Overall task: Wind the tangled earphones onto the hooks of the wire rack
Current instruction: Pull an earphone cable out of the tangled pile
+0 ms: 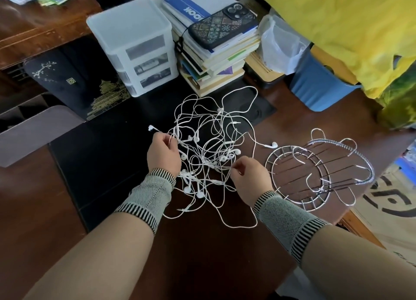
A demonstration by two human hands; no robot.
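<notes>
A tangle of white earphones (209, 146) lies spread over the dark mat in the middle of the desk, with several earbuds and plugs showing. My left hand (163, 153) pinches a cable at the left edge of the tangle. My right hand (249, 178) pinches another cable at its right lower edge. The round wire rack (315, 173) with several curved hooks lies flat on the desk just right of my right hand, with no cable on it.
Behind the tangle stand a white drawer unit (137, 45) and a stack of books (213, 52) with a phone (222, 23) on top. A blue bin (319, 86) and yellow cloth (337, 25) fill the back right. The desk edge runs close behind the rack.
</notes>
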